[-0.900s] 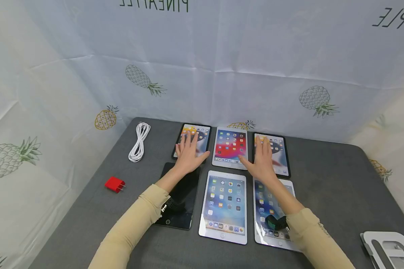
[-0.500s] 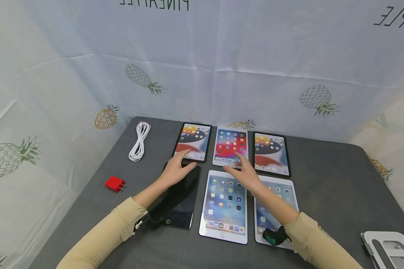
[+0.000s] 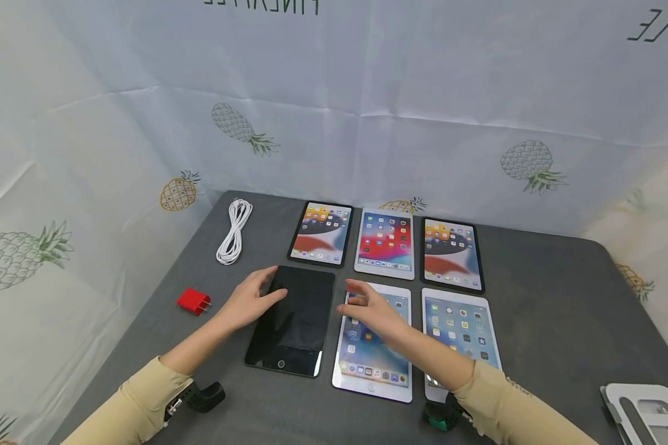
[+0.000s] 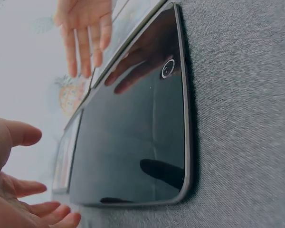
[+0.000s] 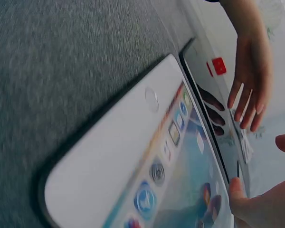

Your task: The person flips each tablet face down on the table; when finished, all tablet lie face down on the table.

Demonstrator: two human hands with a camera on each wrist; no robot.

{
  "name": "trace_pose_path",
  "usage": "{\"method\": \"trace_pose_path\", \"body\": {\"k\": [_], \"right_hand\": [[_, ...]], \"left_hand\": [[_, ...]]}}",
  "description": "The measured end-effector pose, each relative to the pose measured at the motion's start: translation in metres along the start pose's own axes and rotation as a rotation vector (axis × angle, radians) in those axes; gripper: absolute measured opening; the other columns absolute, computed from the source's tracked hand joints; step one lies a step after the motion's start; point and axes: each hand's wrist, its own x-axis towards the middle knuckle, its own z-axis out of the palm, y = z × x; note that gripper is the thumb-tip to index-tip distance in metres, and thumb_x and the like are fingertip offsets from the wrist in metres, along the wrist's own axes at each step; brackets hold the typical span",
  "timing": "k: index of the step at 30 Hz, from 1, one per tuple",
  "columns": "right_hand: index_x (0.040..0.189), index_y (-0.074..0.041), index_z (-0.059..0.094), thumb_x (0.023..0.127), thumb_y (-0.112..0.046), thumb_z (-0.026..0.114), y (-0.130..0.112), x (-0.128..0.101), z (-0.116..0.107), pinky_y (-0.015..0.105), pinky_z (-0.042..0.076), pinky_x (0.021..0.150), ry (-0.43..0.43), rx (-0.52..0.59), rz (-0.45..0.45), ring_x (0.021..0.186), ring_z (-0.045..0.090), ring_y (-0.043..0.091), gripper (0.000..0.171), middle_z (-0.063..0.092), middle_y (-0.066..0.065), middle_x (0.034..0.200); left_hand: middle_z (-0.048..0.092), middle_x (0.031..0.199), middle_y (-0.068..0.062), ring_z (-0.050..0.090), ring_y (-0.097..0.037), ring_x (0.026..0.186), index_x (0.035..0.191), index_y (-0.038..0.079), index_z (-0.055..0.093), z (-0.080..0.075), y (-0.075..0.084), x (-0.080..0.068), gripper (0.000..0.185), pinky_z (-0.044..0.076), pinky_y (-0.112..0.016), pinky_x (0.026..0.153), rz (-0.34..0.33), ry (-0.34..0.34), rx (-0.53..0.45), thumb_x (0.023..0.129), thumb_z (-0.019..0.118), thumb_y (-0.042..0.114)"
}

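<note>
Tablets (image 3: 375,338) six, hands two, cable (image 3: 234,230) one, red plug (image 3: 193,302) one

six tablets lie flat on the counter (image 3: 534,290) in two rows of three before me. my left hand (image 3: 248,301) sits over the far left corner of the near-left tablet (image 3: 292,321); my right hand (image 3: 374,312) hovers over the near-middle tablet (image 3: 374,346). a coiled cable (image 3: 234,231) lies left of the far row, a plug (image 3: 192,302) nearer me; a stand (image 3: 646,411) sits at my near right.

Mirrored "PLE" on backdrop cloth (image 3: 367,93)
</note>
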Motion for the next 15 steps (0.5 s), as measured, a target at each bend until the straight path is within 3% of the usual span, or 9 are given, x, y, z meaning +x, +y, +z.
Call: {"method": "trace_pose_path", "body": {"k": [4,9,15], "right_hand": [[0.147,-0.008,0.040,0.087,-0.019,0.071,0.000,-0.002,0.010,0.054,0.045,0.095,-0.035,0.038,0.011,0.130,0.044,0.031,0.068,0.044,0.012,0.147],[0.149,-0.004,0.034,0.086,-0.015,0.071,0.000,-0.004,0.018,0.052,0.039,0.105,-0.068,0.114,0.017,0.133,0.041,0.034,0.073,0.039,0.016,0.149],[0.151,-0.003,0.027,0.086,-0.012,0.071,-0.003,-0.006,0.026,0.051,0.039,0.105,-0.095,0.191,0.052,0.138,0.033,0.038,0.078,0.030,0.018,0.154]], "left_hand": [[0.039,0.145,-0.024,0.047,-0.039,0.127,0.149,0.001,0.036,-0.004,-0.004,-0.006,0.068,0.044,-0.054,0.097,-0.074,-0.039,-0.033,0.095,0.060,0.036],[0.039,0.146,-0.025,0.048,-0.039,0.126,0.148,-0.003,0.034,-0.006,-0.008,-0.009,0.070,0.043,-0.053,0.099,-0.144,-0.100,-0.092,0.095,0.061,0.034],[0.038,0.144,-0.030,0.049,-0.039,0.124,0.146,-0.009,0.031,-0.011,-0.012,-0.011,0.069,0.048,-0.046,0.096,-0.211,-0.185,-0.279,0.096,0.060,0.029]]}}
